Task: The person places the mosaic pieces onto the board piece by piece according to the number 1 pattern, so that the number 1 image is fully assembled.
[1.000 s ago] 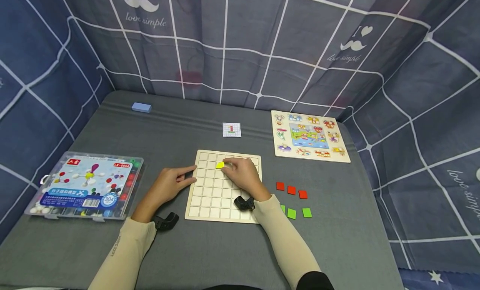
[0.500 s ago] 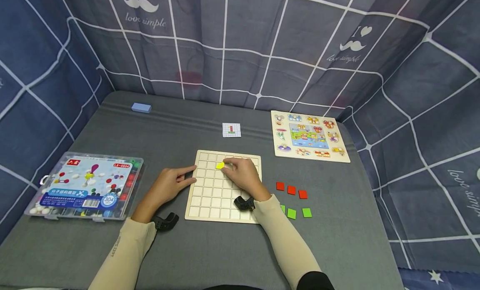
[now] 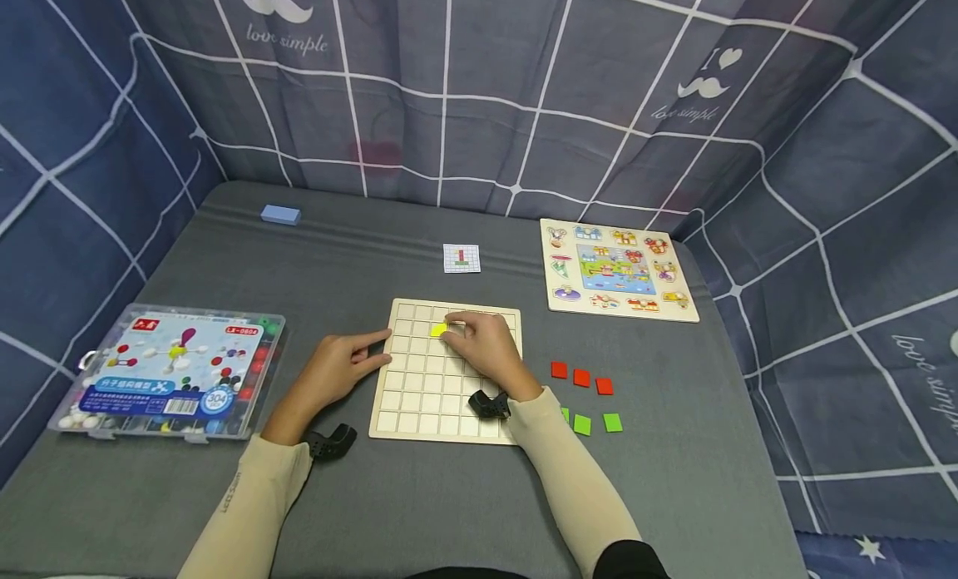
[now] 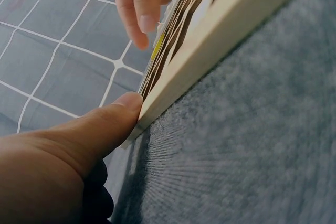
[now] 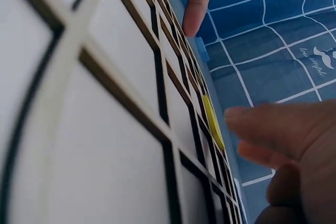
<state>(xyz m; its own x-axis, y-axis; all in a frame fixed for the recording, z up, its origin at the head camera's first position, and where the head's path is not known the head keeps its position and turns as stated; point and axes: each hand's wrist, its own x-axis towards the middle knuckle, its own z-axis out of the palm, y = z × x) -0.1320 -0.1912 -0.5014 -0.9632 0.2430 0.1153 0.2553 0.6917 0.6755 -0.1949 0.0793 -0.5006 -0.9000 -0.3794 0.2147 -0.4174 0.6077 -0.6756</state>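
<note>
Plainly, the head view shows the yellow square tile (image 3: 439, 331) on the far half of the wooden grid board (image 3: 421, 384), red square tiles (image 3: 581, 378) right of the board. The left wrist view has the left hand (image 4: 58, 156), unclenched, touching the board's edge; the right wrist view shows the right hand (image 5: 310, 150), unclasped, just beside the tile.

Dressed at lower left in a cream left sleeve (image 3: 243, 512) with small dark lettering (image 3: 230, 492); at lower right, in a cream right sleeve (image 3: 575, 489), with black cloth (image 3: 629, 560) by the bottom edge. Fitted, nearer the centre, with curved black left-wrist device (image 3: 333, 443) and similar right-wrist device (image 3: 490, 405).
</note>
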